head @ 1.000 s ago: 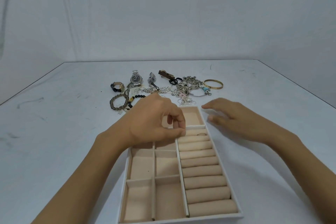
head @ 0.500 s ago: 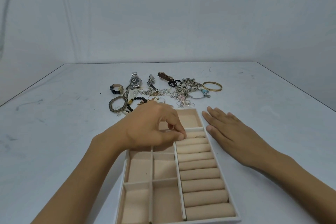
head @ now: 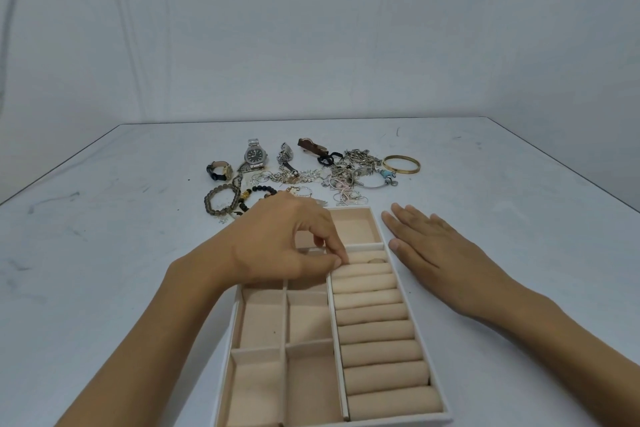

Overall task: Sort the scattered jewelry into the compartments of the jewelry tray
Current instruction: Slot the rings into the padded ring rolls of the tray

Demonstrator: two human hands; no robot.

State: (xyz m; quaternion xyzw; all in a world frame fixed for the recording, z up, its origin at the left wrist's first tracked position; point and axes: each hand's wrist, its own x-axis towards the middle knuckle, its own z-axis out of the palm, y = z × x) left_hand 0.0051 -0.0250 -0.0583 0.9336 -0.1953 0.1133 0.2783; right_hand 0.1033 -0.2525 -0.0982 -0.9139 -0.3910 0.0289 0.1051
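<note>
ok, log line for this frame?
left-hand grip: pinched at top ring rolls; right-hand grip: flat on table beside jewelry tray; ring: seated between rolls; jewelry pile: beyond tray

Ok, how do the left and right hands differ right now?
The left hand is over the jewelry tray, the right hand beside it on the table. The left hand's fingers curl, pinched at the ring rolls; the right hand's lie straight and flat. Both sit near the tray's far end.

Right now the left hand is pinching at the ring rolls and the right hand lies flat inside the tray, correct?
Not quite. The head view shows the right hand lying flat on the table beside the tray, not inside it. The left hand is pinching at the ring rolls.
</note>
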